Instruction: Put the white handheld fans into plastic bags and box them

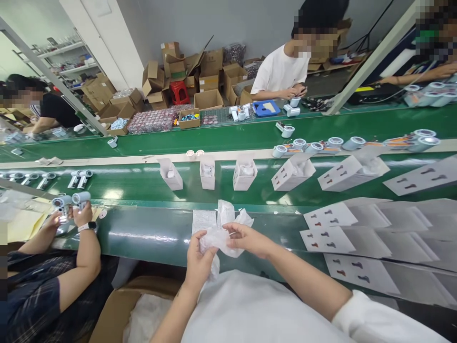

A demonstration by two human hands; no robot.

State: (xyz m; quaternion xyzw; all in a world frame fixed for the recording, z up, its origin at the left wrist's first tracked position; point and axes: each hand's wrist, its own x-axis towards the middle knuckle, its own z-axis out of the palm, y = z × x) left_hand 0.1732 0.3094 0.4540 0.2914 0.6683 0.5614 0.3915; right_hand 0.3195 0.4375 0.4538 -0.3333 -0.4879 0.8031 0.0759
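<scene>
Both of my hands hold a crumpled translucent plastic bag above the green work surface. My left hand grips its left side, thumb and fingers closed on the film. From the right, my right hand pinches the same bag. Whether anything is inside it I cannot tell. Just behind lies a flat piece of whitish bubble wrap, partly covered by the bag. Beyond my hands, open white boxes stand in a row on the belt; one box has a wrapped item inside.
Stacked flat white boxes with printed pictures lie to my right. At left a co-worker's hands hold two handheld fans. Below the edge sits a carton with plastic bags. More fans lie along the far line, where other people work.
</scene>
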